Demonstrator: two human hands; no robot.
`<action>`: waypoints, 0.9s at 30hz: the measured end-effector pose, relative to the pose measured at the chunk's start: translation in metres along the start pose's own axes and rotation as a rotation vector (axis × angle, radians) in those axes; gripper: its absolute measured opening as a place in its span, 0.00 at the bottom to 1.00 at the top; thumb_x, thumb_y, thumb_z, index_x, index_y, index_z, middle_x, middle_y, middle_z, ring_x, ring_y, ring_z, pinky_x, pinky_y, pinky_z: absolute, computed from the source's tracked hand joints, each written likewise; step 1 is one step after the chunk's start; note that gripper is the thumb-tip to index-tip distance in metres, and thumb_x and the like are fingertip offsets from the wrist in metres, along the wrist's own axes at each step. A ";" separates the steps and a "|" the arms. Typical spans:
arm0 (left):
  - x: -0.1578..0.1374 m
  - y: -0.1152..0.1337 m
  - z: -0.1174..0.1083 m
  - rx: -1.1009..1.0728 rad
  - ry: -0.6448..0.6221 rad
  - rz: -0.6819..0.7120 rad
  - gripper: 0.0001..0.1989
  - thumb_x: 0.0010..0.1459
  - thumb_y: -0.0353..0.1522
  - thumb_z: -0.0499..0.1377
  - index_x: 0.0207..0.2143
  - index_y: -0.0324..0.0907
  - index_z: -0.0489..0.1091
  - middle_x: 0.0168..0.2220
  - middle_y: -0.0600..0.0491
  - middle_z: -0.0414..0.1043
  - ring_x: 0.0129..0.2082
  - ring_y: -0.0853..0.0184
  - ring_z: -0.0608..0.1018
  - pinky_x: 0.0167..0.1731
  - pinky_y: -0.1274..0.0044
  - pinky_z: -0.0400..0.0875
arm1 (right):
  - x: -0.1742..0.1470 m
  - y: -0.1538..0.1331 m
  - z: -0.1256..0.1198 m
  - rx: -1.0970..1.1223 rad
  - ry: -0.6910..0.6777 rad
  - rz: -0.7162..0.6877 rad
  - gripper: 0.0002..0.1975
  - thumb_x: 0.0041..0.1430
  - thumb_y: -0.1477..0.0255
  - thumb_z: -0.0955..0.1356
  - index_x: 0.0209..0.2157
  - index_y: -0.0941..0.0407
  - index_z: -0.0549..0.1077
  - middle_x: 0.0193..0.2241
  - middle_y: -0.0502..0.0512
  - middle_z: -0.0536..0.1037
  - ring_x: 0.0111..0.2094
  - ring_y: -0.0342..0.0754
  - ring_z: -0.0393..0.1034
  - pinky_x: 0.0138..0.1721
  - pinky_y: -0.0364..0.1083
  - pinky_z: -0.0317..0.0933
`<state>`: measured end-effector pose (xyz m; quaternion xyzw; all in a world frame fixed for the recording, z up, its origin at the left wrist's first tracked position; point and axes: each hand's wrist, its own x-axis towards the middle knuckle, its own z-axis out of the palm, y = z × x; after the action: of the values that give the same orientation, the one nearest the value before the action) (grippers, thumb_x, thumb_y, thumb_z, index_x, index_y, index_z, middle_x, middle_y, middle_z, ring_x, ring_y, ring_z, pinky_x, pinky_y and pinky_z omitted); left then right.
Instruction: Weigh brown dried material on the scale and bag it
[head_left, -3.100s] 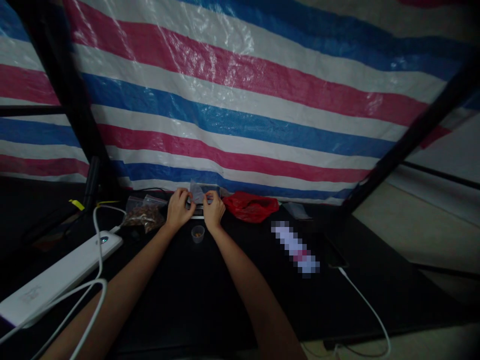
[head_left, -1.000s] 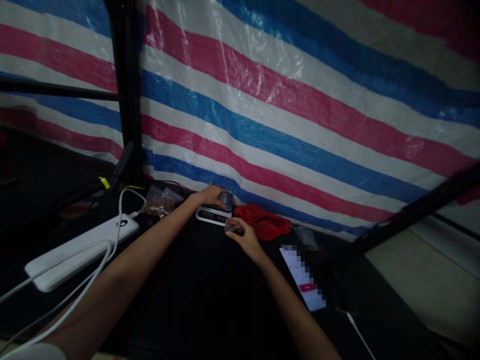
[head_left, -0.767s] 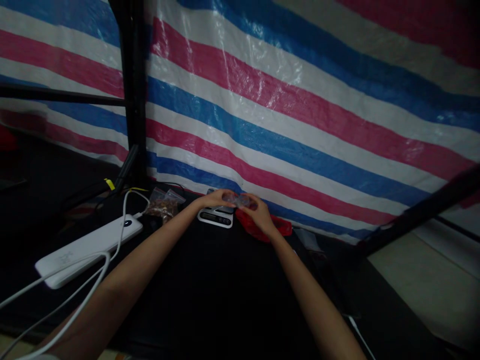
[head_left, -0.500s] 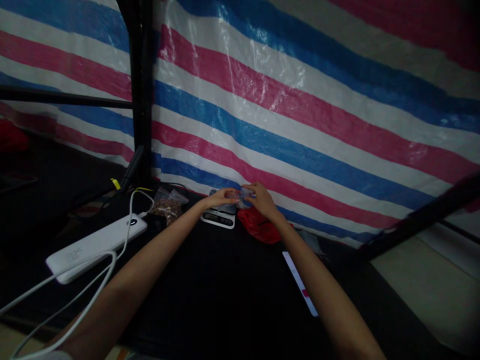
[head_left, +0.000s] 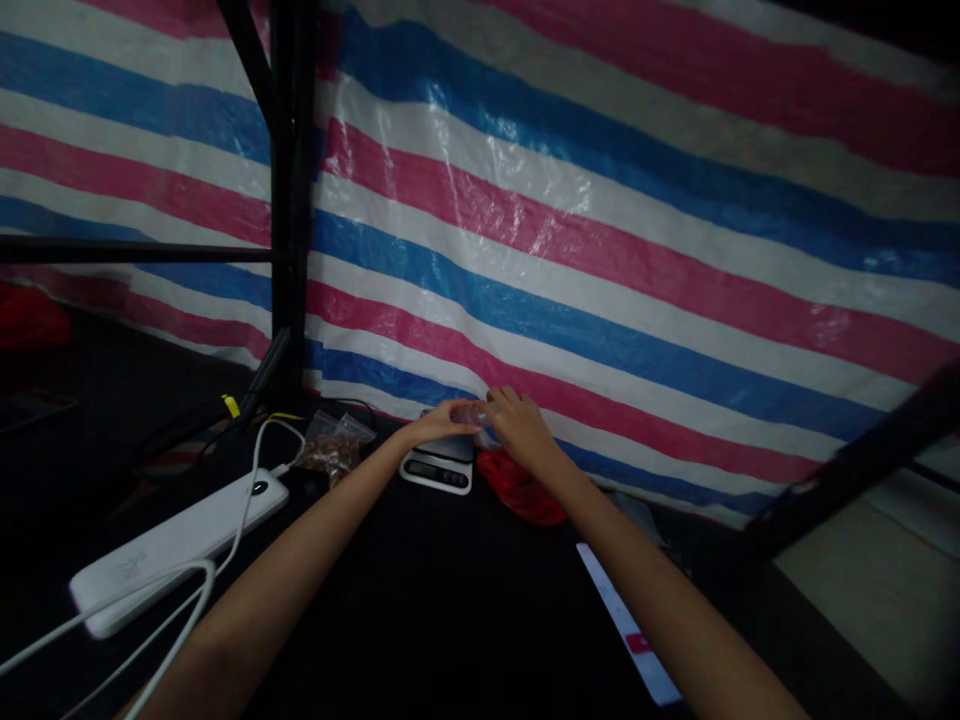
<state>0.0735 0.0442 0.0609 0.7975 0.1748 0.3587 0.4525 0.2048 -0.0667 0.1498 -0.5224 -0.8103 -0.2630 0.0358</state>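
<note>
My left hand (head_left: 444, 421) is above the kitchen scale (head_left: 436, 472), its fingers closed around a small clear plastic piece (head_left: 469, 413), perhaps a bag or a small container. My right hand (head_left: 517, 420) meets the piece from the other side with bent fingers, and its grip is partly hidden by the back of the hand. The scale is white with a dark platform and a small display at its front. Just below my right hand lies a crumpled red plastic bag (head_left: 521, 490).
Left of the scale are clear zip bags of brown pieces (head_left: 331, 452). Further left, a white power bank (head_left: 180, 550) trails white cables. A lit phone (head_left: 626, 625) lies beside my right forearm. Striped sheeting (head_left: 570, 300) and a black frame post (head_left: 291, 200) stand behind.
The view has tilted up, so everything sits lower in the picture. My right hand has closed in on my left, its fingers now bent over by the clear plastic piece.
</note>
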 end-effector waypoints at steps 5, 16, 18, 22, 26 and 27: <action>0.013 -0.019 -0.021 0.221 -0.010 -0.011 0.29 0.40 0.41 0.62 0.44 0.37 0.65 0.43 0.48 0.69 0.43 0.63 0.70 0.45 0.73 0.61 | -0.043 0.027 -0.007 0.060 0.079 0.207 0.20 0.55 0.69 0.62 0.51 0.53 0.61 0.46 0.60 0.66 0.46 0.55 0.60 0.42 0.49 0.55; 0.004 0.018 0.038 0.411 -0.024 0.198 0.19 0.54 0.41 0.51 0.47 0.42 0.63 0.43 0.49 0.67 0.41 0.65 0.70 0.42 0.75 0.61 | -0.132 0.063 0.070 0.778 -0.168 0.380 0.18 0.56 0.67 0.61 0.49 0.51 0.62 0.45 0.54 0.71 0.46 0.49 0.65 0.48 0.51 0.57; 0.001 0.032 0.057 0.479 -0.202 0.298 0.19 0.54 0.41 0.51 0.46 0.43 0.64 0.43 0.49 0.67 0.42 0.64 0.69 0.42 0.76 0.61 | -0.132 0.056 0.073 0.829 -0.159 0.398 0.17 0.56 0.67 0.61 0.48 0.50 0.63 0.45 0.53 0.71 0.46 0.49 0.66 0.47 0.51 0.58; 0.003 0.031 0.070 0.769 -0.297 0.424 0.22 0.50 0.40 0.56 0.48 0.45 0.63 0.49 0.46 0.62 0.48 0.57 0.64 0.46 0.70 0.55 | -0.134 0.044 0.069 0.846 -0.169 0.441 0.17 0.56 0.65 0.60 0.49 0.49 0.63 0.39 0.52 0.75 0.36 0.48 0.71 0.39 0.49 0.62; 0.015 0.014 0.071 0.903 -0.309 0.365 0.26 0.44 0.35 0.61 0.48 0.44 0.62 0.49 0.44 0.62 0.48 0.56 0.64 0.45 0.70 0.56 | -0.136 0.044 0.064 0.655 -0.200 0.476 0.20 0.56 0.61 0.61 0.50 0.49 0.61 0.39 0.53 0.74 0.36 0.50 0.70 0.39 0.50 0.61; 0.018 0.012 0.073 0.910 -0.297 0.334 0.27 0.43 0.33 0.62 0.48 0.44 0.62 0.48 0.44 0.63 0.47 0.56 0.65 0.44 0.71 0.57 | -0.136 0.046 0.065 0.585 -0.180 0.468 0.20 0.55 0.61 0.62 0.50 0.50 0.61 0.42 0.54 0.73 0.40 0.51 0.68 0.42 0.51 0.60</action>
<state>0.1382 0.0053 0.0540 0.9733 0.1172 0.1965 0.0156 0.3202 -0.1342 0.0669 -0.6818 -0.7100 0.0418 0.1710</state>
